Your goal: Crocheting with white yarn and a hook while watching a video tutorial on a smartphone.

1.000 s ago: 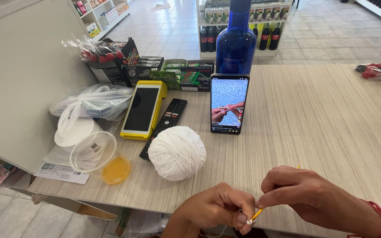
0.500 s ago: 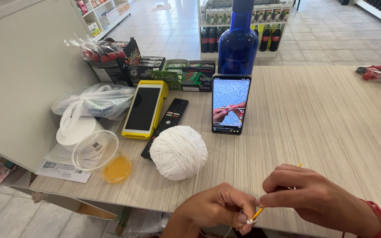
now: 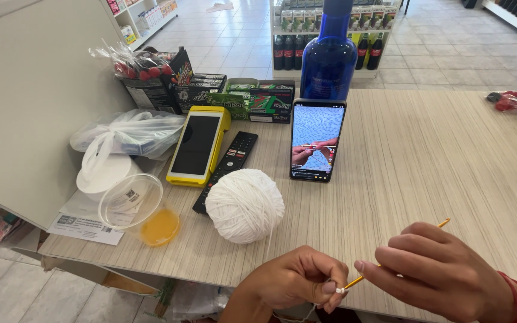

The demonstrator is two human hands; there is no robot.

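My right hand [image 3: 444, 272] grips a thin yellow crochet hook [image 3: 444, 223] near the table's front edge; the hook's tip points left. My left hand [image 3: 297, 279] pinches white yarn at that tip, the two hands almost touching. A strand runs up from my left hand to a round ball of white yarn [image 3: 245, 205] lying on the wooden table [image 3: 438, 155]. A smartphone [image 3: 318, 140] leans upright against a tall blue bottle [image 3: 329, 57], its screen showing hands crocheting.
Left of the yarn ball lie a black remote [image 3: 228, 166], a yellow card terminal [image 3: 198, 145], a tipped clear cup with orange liquid [image 3: 140, 210] and a plastic bag [image 3: 130, 133]. Snack boxes [image 3: 258, 98] stand behind. A red wrapped item [image 3: 513, 100] lies far right.
The hands have barely shifted, staying together at the front edge. The picture on the phone screen has changed slightly.
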